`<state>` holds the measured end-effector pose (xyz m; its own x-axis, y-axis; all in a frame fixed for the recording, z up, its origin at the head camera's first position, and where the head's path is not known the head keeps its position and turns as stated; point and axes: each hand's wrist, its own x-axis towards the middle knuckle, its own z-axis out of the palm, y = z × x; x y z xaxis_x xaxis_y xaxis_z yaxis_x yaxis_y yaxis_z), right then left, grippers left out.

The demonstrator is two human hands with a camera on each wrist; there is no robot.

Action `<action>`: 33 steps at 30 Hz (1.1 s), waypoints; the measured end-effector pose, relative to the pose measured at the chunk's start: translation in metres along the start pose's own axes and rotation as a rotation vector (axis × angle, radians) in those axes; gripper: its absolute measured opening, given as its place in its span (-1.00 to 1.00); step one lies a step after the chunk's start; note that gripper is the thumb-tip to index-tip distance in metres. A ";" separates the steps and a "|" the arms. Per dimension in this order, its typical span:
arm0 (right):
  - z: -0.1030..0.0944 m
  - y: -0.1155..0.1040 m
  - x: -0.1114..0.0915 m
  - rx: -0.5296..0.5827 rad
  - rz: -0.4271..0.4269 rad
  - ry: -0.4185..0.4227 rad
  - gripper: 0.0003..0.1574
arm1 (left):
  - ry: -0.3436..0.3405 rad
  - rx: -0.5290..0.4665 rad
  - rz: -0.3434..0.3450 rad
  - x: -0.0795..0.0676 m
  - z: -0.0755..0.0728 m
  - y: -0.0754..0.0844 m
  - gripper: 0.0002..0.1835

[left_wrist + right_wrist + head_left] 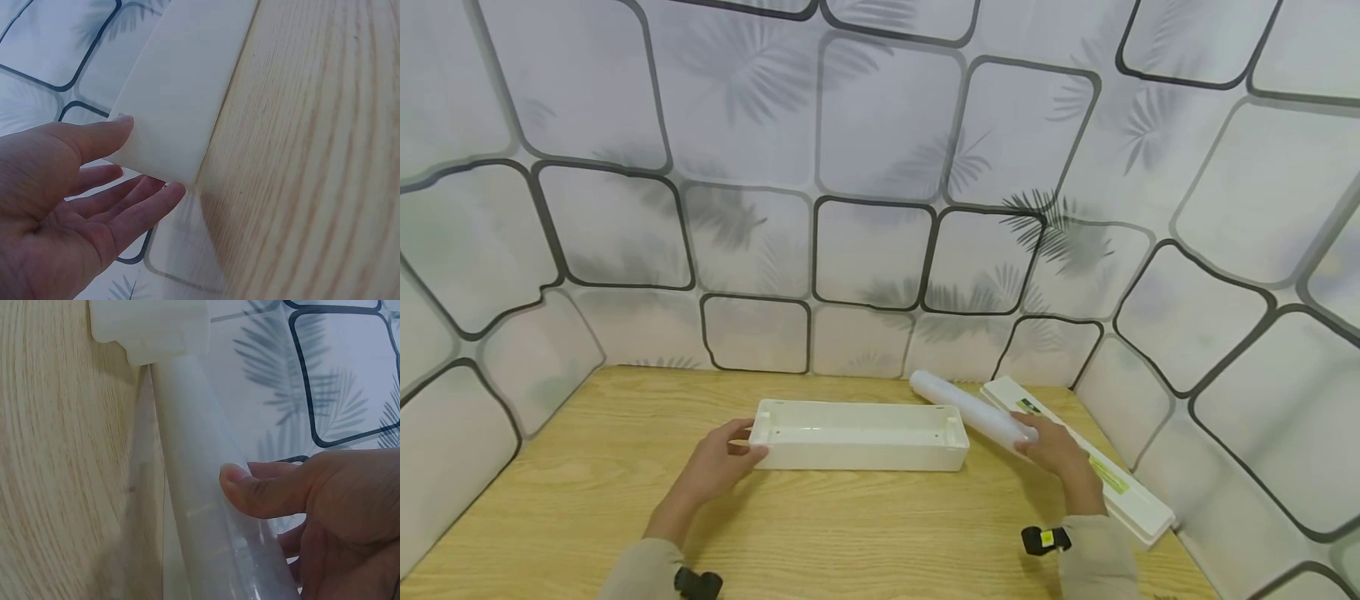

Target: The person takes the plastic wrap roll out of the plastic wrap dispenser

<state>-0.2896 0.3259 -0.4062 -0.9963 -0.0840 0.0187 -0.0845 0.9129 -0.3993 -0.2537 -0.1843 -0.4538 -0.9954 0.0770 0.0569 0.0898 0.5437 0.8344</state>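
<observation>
A long cream plastic box lies on the table with its hollow side up. My left hand holds it by the left end; in the left wrist view the thumb lies on the box's side and the fingertips are at its lower corner. To the right, my right hand grips the near end of a roll of clear plastic film. The roll slants away toward the back, behind the box's right end. In the right wrist view, the thumb presses on the film roll, and part of the fingers is hidden behind it.
A long white lid-like piece with green labels lies slanted at the right, passing under the right hand and roll in the head view. Patterned wall covering encloses the wooden table at the back and sides.
</observation>
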 end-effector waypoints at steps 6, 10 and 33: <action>0.002 0.001 0.000 0.009 -0.040 -0.022 -0.33 | 0.005 0.009 0.006 -0.001 0.000 0.003 -0.38; 0.003 0.002 0.000 -0.002 -0.039 -0.037 -0.32 | 0.010 0.006 0.002 -0.001 0.000 0.002 -0.39; 0.004 0.005 -0.001 0.072 -0.017 -0.064 -0.27 | -0.002 -0.008 0.009 -0.001 0.000 -0.001 -0.37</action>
<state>-0.2885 0.3291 -0.4118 -0.9914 -0.1267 -0.0319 -0.0976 0.8804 -0.4640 -0.2528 -0.1850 -0.4549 -0.9945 0.0836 0.0628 0.0980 0.5363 0.8383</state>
